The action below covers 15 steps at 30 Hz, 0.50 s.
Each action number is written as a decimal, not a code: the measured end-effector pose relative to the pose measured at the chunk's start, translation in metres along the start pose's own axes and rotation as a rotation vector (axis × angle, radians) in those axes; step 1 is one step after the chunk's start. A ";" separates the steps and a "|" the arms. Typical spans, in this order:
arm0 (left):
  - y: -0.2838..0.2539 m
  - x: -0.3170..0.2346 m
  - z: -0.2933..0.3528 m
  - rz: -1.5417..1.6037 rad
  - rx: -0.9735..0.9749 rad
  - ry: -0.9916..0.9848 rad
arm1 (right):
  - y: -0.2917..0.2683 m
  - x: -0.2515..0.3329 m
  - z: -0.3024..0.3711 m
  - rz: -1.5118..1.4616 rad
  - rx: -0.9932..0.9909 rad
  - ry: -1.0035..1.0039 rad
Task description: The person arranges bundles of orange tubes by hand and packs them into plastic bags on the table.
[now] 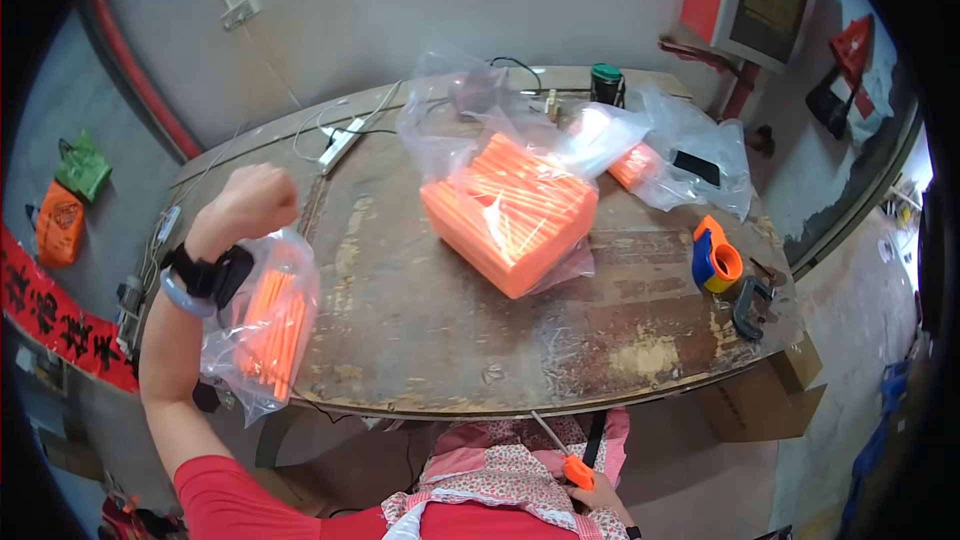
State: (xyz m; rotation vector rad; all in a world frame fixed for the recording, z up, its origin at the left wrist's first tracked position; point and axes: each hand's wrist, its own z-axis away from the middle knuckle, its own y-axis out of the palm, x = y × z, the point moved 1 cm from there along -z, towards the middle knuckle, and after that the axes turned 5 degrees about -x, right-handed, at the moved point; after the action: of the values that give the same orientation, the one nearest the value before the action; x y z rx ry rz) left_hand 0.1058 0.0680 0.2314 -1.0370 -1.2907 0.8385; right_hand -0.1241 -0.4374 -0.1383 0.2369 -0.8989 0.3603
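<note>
My left hand [252, 202] is raised over the left side of the table, fingers curled into a fist with nothing showing in it. Beneath that wrist lies a clear plastic bag [272, 325] of thin orange sticks. My right hand [600, 495] is low in front of the table edge, closed around the orange handle of a tool with a thin metal shaft [552, 435]; its exact kind does not show. A large clear bag [510, 215] packed with a block of orange sticks sits mid-table, apart from both hands.
At the right stand a blue, orange and yellow tape dispenser [715, 258] and a dark clamp [750, 308]. Behind are a phone [697, 168] on clear plastic, a green-lidded jar [606, 85] and a white power strip [342, 145] with cables. A cardboard box [750, 405] is below, right.
</note>
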 end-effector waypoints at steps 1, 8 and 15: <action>-0.018 -0.027 -0.019 0.034 -0.049 0.123 | -0.005 -0.015 -0.003 0.023 0.019 -0.084; -0.013 -0.131 -0.153 0.868 -0.330 0.336 | 0.001 -0.017 -0.006 0.116 -0.070 -0.153; 0.059 -0.143 -0.212 0.116 0.414 0.025 | -0.008 -0.027 -0.009 0.064 -0.076 -0.217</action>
State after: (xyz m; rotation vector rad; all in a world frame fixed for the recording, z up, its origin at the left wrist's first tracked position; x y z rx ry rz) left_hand 0.3028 -0.0737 0.1308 -0.7919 -0.9865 1.1220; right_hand -0.1299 -0.4469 -0.1655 0.1790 -1.1340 0.3634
